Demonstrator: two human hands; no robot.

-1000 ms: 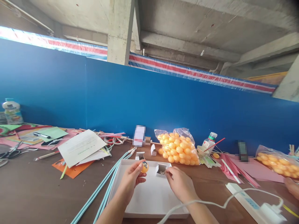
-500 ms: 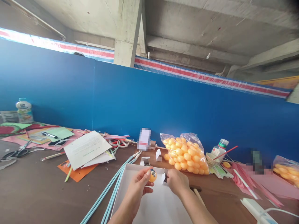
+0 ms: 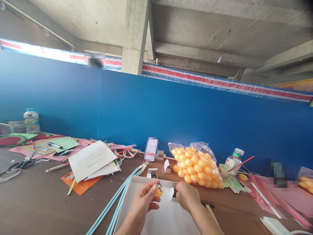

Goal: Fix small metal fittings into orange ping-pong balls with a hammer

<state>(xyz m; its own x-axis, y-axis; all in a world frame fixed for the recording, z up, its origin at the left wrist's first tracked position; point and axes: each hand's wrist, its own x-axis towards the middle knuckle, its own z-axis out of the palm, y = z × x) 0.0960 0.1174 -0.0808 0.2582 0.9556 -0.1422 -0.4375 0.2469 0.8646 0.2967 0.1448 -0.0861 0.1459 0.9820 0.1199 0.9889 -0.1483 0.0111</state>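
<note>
Holding an orange ball [image 3: 159, 193] in the left hand [image 3: 143, 200] while a small white box [image 3: 171, 193] is reached into by the right hand [image 3: 187, 195].
In the head view, the ball is pinched between thumb and fingers at the lower centre of the frame, above a shallow white tray [image 3: 168, 220]; something shiny is seen on its upper side. The right fingers are curled at the small box, just right of the ball; whether anything is gripped there cannot be told. Picking up appears to be the step in hand. For any small piece to be drawn out, a narrow fingertip pinch is called for, with the box left upright.
</note>
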